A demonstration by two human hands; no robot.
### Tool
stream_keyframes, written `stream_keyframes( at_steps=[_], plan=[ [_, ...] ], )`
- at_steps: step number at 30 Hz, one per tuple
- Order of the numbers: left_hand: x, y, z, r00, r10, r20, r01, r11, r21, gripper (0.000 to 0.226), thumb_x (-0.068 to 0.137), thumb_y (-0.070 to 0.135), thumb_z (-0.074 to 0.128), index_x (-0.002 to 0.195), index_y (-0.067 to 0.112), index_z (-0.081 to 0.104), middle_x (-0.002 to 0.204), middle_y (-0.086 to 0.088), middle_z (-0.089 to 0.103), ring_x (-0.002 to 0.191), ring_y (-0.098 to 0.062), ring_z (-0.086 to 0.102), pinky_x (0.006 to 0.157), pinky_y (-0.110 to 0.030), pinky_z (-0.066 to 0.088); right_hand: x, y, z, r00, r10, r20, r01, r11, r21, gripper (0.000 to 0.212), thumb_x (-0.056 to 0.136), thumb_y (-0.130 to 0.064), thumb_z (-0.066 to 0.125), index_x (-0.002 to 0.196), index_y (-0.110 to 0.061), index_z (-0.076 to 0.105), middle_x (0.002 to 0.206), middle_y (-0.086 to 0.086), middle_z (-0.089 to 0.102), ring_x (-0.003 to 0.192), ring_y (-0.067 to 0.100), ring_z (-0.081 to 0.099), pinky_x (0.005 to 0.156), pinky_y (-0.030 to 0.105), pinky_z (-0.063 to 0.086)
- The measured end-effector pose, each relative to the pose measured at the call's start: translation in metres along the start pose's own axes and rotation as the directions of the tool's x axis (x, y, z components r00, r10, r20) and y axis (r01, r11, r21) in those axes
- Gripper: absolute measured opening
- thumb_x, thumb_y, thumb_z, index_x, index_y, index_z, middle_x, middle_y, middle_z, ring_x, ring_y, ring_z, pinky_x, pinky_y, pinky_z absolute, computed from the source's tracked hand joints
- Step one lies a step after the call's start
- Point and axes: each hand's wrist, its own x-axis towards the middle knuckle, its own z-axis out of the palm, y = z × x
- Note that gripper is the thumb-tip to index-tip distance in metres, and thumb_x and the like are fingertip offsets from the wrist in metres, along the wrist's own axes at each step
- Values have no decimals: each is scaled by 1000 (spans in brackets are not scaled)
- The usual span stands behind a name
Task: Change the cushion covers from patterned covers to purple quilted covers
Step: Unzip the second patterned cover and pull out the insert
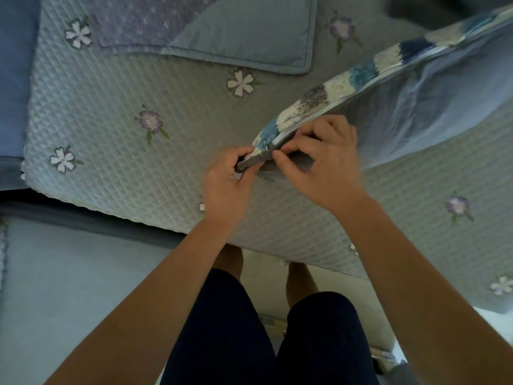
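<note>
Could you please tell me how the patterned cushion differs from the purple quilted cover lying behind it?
The patterned cushion is lifted on edge, its corner pinched by the left hand and right hand; the purple quilted cover lies flat, untouched. The patterned cushion shows blue, white and grey patches; the purple quilted cover is purple beside plain blue-grey. Both are over the flowered quilt.

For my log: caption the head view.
Left hand and right hand pinch the patterned cushion's corner over a floral quilt.

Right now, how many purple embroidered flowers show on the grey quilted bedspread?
3 purple flowers: one top right, one left of centre, one far right below the blue-and-white patterned cushion. More may hide under it.
</note>
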Motion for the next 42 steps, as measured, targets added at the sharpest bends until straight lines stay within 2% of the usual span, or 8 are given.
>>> stream_keyframes(
  at_steps=[4,9,16,22,28,32,38,42],
  plan=[
    [-4,-1,2,999,36,-9,-36,999,-6,21,86,10,73,106,5,69,99,-5,69,89,-10,65,77,-22,53,6,-9,-4,996,93,2,-93,996,-10,27,80,-57,69,74,-31,73,79,-10,62,97,23,54,82,36,40],
    [-12,-3,4,1000,18,-2,-18,999,-41,22,87,5,70,109,3,67,103,-6,70,93,-9,66,81,-21,54,15,-13,-10,964,169,205,-159,985,-63,26,70,-61,65,75,-37,70,83,-17,56,100,20,52,88,35,34],
    [-16,-5,6,999,-6,31,7,999,-36,22,90,2,63,112,3,65,103,-4,70,93,-10,66,81,-29,56,15,-15,-10,944,162,286,-157,987,-42,24,72,-59,69,87,-42,76,88,-22,53,103,18,51,92,36,28],
    [-21,-3,8,999,7,32,-7,1000,2,22,90,3,62,112,2,64,103,-5,69,91,-10,65,81,-21,53,16,-12,-18,903,170,395,-171,985,-35,12,76,-56,71,83,-46,74,92,-22,59,112,15,48,99,38,22],
    [-21,1,6,994,91,55,-93,995,27,21,90,0,62,110,1,65,102,-6,69,91,-4,62,80,-9,47,17,-12,-16,913,229,338,-192,971,-141,29,65,-66,62,75,-42,73,85,-17,65,99,11,50,97,38,26],
    [-25,-1,0,977,196,87,-201,978,54,20,88,-2,65,108,-3,64,100,-9,68,89,-2,58,78,-6,46,10,-1,-18,936,304,178,-256,934,-249,29,68,-58,59,75,-34,74,87,-11,67,95,16,56,94,41,33],
    [-32,0,2,976,176,126,-184,981,55,18,88,0,65,106,-2,61,99,-11,65,89,-3,57,75,-6,44,3,15,-32,902,429,54,-400,875,-274,33,70,-55,62,91,-31,70,102,-2,60,103,24,53,94,40,34],
    [-34,1,2,982,115,148,-121,992,33,17,89,3,66,104,1,59,100,-10,63,86,-4,57,72,-6,42,-8,4,-31,863,502,53,-473,841,-265,63,63,-69,64,110,-28,56,117,4,48,111,28,45,98,40,34]
  ],
)
